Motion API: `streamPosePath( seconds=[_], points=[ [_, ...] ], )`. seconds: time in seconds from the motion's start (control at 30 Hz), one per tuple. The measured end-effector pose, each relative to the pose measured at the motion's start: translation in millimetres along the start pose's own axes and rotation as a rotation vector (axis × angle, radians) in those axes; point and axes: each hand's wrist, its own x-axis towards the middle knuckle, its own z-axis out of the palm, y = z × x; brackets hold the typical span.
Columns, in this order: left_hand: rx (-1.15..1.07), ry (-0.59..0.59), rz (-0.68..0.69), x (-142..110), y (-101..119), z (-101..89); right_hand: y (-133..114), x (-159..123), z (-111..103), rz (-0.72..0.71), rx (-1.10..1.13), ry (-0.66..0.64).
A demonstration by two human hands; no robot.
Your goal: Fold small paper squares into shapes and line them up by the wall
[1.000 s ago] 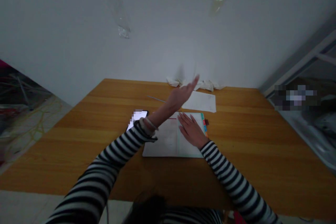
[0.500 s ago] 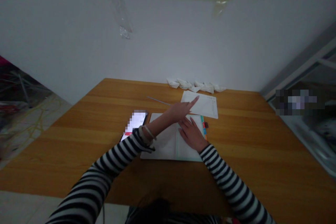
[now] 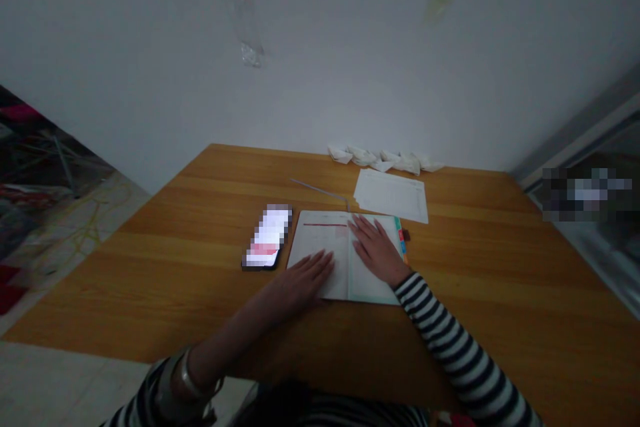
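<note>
An open notebook [image 3: 333, 243] with coloured index tabs lies on the wooden table. My left hand [image 3: 305, 279] rests flat with fingers stretched over the lower part of its left page. On the right page, close to the centre fold, lies my right hand [image 3: 377, 250], palm down and fingers extended. A thin ribbon [image 3: 320, 189] runs from the notebook's top edge toward the back left. Just left of the notebook is a phone [image 3: 269, 237] with its screen lit and partly blurred out. Neither hand holds anything.
Loose white paper sheets [image 3: 393, 195] lie behind the notebook. Several crumpled white tissues [image 3: 380, 159] line the table's back edge against the wall [image 3: 325, 80]. The wooden table [image 3: 480, 247] extends to both sides. Clutter stands on the floor at far left.
My left hand has come back from above the paper sheets and down onto the left page, uncovering a red line there. My right hand stays on the right page. The view has shifted slightly.
</note>
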Motion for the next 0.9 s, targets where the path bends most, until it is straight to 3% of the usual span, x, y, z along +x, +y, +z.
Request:
streamPosePath(
  seconds=[0.43, 0.7, 0.77, 0.9],
  points=[
    [0.081, 0.054, 0.086, -6.9, 7.4, -7.9, 1.1, -0.1, 1.9, -0.001, 0.004, 0.004],
    [0.147, 0.145, 0.177, -28.4, 3.3, -17.7, 2.7, 0.2, 3.1, -0.003, 0.030, 0.007],
    [0.092, 0.251, 0.110, -30.7, -4.4, -23.1, 2.9, 0.1, 3.2, -0.005, 0.033, 0.013],
    [-0.289, 0.689, -0.364, -14.4, -11.0, -21.6, 2.9, 0.2, 4.4, -0.002, 0.096, 0.032]
  ],
)
